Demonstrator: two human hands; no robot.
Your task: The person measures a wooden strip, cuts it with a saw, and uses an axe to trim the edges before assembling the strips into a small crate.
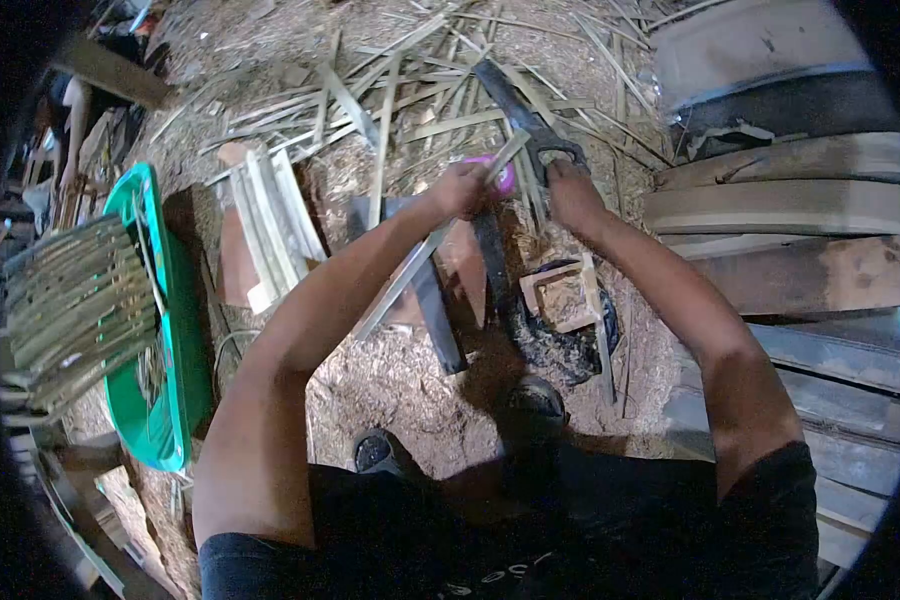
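My left hand (pixel 460 188) grips a long flat bamboo strip (pixel 410 275) that slants down toward my left elbow. My right hand (pixel 573 195) is closed on the black handle of a big dark blade (pixel 515 105) that points away from me. The blade meets the strip's upper end between the two hands. A pink object (pixel 505 178) shows just behind my left fingers.
Cut bamboo strips (pixel 400 90) litter the sawdust ground ahead. A green tub (pixel 165 330) with a bundle of bamboo sticks (pixel 75 310) sits at left. A small wooden frame (pixel 560 292) lies below my hands. Wooden planks (pixel 790 200) stack at right. My feet (pixel 535 400) are below.
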